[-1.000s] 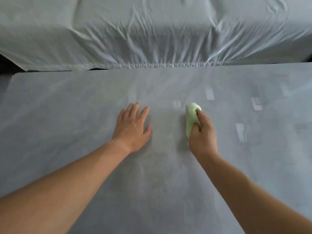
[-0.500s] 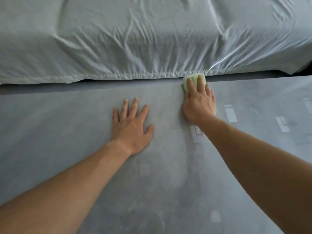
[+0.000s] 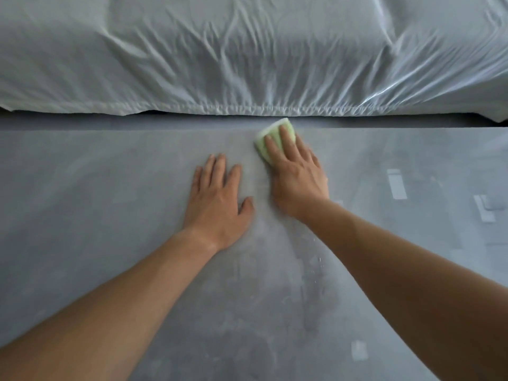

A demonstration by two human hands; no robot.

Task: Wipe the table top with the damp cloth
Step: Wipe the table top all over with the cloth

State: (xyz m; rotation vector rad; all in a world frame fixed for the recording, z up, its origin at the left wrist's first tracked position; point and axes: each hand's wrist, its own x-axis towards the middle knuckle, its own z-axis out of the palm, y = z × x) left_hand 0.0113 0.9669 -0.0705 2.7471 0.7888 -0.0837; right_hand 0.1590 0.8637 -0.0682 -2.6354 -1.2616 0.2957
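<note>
A folded pale green cloth point(image 3: 270, 136) lies flat on the grey table top point(image 3: 110, 188), close to the table's far edge. My right hand point(image 3: 297, 177) presses down on the cloth with fingers spread over it, hiding its near half. My left hand point(image 3: 217, 204) rests flat on the table just left of the right hand, fingers together, holding nothing. Faint wet streaks point(image 3: 310, 276) show on the surface below the right wrist.
A large object draped in wrinkled white sheeting point(image 3: 247, 56) stands right behind the table's far edge. Pale rectangular patches point(image 3: 397, 184) mark the right side of the table, another point(image 3: 358, 350) lies nearer me.
My right hand pushed the cloth away from me, from the middle of the table to its far edge. My left hand stayed flat in place.
</note>
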